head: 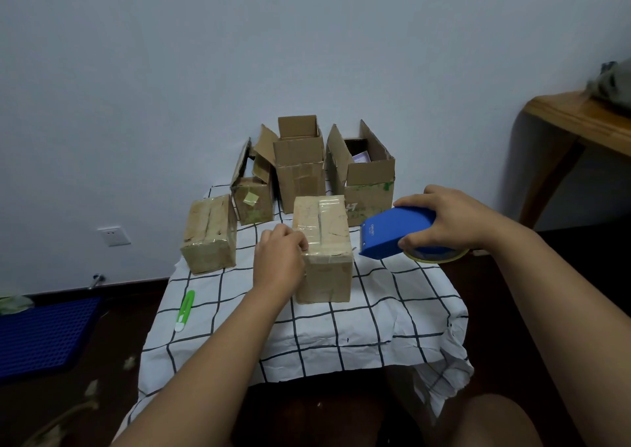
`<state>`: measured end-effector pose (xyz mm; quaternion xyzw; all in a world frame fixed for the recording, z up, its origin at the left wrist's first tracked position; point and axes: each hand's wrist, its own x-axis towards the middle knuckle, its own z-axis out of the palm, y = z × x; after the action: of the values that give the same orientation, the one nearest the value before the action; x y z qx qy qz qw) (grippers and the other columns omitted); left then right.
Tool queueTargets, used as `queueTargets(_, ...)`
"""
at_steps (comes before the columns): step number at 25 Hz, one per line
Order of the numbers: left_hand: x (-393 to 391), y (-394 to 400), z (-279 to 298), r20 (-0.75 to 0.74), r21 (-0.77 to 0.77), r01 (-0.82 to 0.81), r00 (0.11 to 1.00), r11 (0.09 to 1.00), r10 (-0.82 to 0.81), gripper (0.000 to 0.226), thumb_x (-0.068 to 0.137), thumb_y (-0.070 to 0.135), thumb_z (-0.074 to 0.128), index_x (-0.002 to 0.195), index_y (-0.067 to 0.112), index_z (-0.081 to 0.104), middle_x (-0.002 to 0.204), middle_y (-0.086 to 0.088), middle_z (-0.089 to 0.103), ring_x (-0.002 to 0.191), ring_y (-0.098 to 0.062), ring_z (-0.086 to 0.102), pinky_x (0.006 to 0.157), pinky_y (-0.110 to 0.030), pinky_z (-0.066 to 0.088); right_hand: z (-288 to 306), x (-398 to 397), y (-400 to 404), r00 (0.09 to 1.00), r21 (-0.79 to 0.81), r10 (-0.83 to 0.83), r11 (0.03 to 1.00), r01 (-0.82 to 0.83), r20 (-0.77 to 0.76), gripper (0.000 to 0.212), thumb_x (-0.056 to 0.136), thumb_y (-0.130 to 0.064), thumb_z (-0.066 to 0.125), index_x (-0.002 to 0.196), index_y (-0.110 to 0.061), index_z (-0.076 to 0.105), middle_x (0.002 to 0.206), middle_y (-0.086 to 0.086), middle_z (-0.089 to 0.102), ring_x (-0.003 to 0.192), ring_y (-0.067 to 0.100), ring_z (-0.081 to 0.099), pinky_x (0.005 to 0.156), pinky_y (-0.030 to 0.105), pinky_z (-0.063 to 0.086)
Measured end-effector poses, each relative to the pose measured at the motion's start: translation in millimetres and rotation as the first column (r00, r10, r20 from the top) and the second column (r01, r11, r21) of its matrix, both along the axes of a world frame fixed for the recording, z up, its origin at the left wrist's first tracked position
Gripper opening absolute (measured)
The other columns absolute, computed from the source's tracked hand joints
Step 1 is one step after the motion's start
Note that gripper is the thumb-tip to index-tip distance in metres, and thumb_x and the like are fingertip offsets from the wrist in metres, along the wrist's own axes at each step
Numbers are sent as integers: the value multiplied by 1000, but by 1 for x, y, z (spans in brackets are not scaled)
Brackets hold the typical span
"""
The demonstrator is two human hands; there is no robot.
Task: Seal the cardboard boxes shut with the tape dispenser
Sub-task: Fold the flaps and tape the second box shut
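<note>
Boxes: 2 taped shut on checked cloth (307,337), centre box (322,248) and left box (209,235) | 3 open boxes (298,163) behind, right one (367,173) holding pale purple item, others' contents unseen | left hand (280,258) curled against centre box's left edge | right hand (447,217) gripping blue tape dispenser (396,231) just right of centre box | green cutter (184,310) near left edge
</note>
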<state>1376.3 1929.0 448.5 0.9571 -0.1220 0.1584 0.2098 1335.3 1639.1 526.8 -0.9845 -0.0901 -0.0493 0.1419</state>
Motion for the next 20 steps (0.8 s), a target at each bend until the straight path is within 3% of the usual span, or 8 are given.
queueTargets(4, -11, -9, 6, 55, 358, 17, 998, 934, -39, 26, 92, 5, 49, 115, 12, 59, 117, -6, 58, 103, -26, 51, 80, -34, 43, -3, 0, 1, 999, -6, -1, 1000, 1, -39, 68, 75, -59, 74, 137, -41, 52, 95, -14, 43, 88, 11, 46, 77, 29, 39)
queueTargets(6, -21, -18, 7, 22, 445, 27, 999, 895, -41, 36, 97, 11, 43, 132, 14, 45, 122, -11, 55, 106, -29, 53, 79, -36, 44, -6, 1, 3, 998, -6, 4, 1000, -5, -58, 67, 76, -58, 74, 137, -41, 52, 95, -14, 43, 88, 10, 46, 77, 29, 39)
queueTargets(9, -31, -26, 3, -4, 484, 49, 999, 874, -54, 44, 100, 27, 38, 143, 26, 32, 127, -14, 50, 112, -32, 50, 87, -39, 41, -9, 3, 2, 998, -8, -1, 1000, 1, -69, 66, 76, -58, 74, 136, -41, 52, 94, -15, 42, 88, 10, 45, 77, 29, 37)
queueTargets(13, -32, -34, -11, 32, 430, 85, 993, 899, -109, 46, 93, 27, 45, 137, 13, 40, 137, -9, 42, 122, -26, 41, 99, -35, 38, -12, 3, 2, 997, -5, -2, 1000, 2, -76, 67, 76, -59, 74, 137, -41, 52, 94, -16, 40, 92, 14, 46, 78, 29, 37)
queueTargets(17, -34, -44, -16, 7, 407, 126, 990, 905, -142, 54, 93, 36, 42, 144, 25, 29, 133, -10, 45, 117, -28, 45, 96, -39, 40, -13, 3, 2, 996, -20, 22, 1000, -24, -83, 68, 76, -60, 73, 138, -41, 51, 94, -16, 39, 94, 15, 45, 80, 30, 40)
queueTargets(20, -35, -47, -18, 67, 397, 123, 984, 910, -163, 49, 91, 39, 43, 139, 27, 39, 139, -7, 46, 122, -27, 43, 97, -41, 37, -11, 3, 2, 994, -42, 52, 998, -56, -94, 69, 76, -61, 73, 138, -41, 51, 94, -15, 39, 93, 14, 45, 79, 30, 39)
